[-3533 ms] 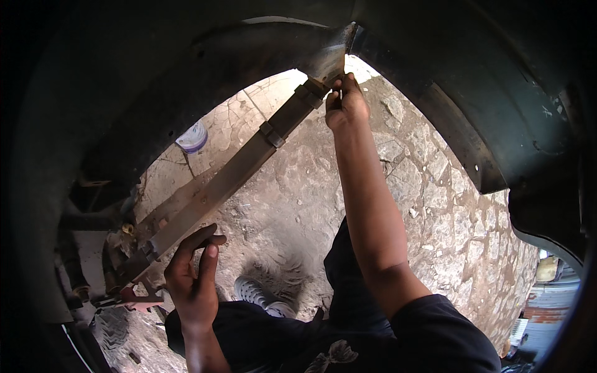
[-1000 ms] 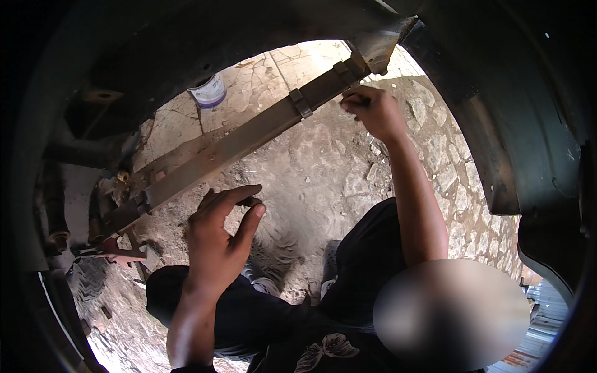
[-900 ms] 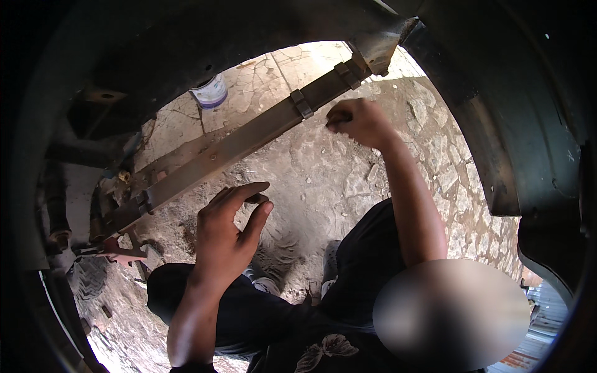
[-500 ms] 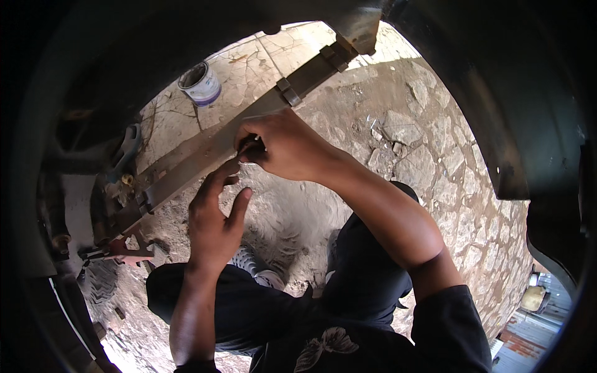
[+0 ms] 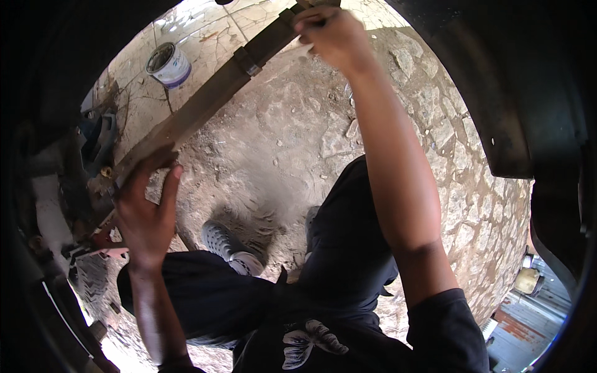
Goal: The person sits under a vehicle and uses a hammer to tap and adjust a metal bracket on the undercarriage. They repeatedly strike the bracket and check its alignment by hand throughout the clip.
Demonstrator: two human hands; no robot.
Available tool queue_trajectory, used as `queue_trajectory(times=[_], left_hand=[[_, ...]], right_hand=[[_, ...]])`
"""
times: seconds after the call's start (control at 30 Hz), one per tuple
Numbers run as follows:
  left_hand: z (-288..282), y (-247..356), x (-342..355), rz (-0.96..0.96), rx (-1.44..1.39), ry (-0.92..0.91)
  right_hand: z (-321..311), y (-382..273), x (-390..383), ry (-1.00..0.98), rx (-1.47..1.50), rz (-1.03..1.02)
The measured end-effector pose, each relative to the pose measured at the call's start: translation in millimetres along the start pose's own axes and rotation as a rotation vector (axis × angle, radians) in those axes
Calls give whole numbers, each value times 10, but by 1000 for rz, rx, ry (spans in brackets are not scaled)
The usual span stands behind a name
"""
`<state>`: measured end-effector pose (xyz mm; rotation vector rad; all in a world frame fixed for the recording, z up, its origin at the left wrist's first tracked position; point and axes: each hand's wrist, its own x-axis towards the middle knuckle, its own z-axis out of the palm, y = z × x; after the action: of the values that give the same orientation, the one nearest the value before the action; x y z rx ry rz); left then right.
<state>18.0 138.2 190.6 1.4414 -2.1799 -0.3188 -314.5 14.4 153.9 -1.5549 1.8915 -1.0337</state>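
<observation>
A long, dull metal bar with band clamps runs diagonally under dark vehicle bodywork, from lower left to top. My right hand is raised at its upper end, beside the top clamp. Its fingers are curled and blurred; what they hold, if anything, I cannot make out. My left hand is over the lower stretch of the bar, thumb and fingers apart, with nothing visible in it. Its fingertips lie close to the bar; whether they touch it I cannot tell.
Dark curved panels surround the opening. A white tub with a purple band stands on cracked tiles beyond the bar. Below are dusty paving stones and my feet. Metal linkage parts crowd the left; corrugated sheet shows at lower right.
My right hand came down to my left hand half a second ago and has since moved up to the bar's top end. My left hand has moved leftward. The view has shifted.
</observation>
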Motion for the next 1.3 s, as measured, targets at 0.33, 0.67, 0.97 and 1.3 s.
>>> queue_trajectory(times=[0.33, 0.67, 0.97, 1.3], left_hand=[[-280, 605, 671, 280, -54, -200], [1178, -33, 1270, 28, -235, -351], [1786, 174, 1848, -251, -1050, -300], [1486, 521, 1580, -417, -1473, -528]], right_hand=[[-352, 534, 342, 429, 975, 98], [-186, 215, 199, 227, 888, 118], [-272, 76, -106, -32, 460, 37], [-254, -123, -473, -151, -103, -202]])
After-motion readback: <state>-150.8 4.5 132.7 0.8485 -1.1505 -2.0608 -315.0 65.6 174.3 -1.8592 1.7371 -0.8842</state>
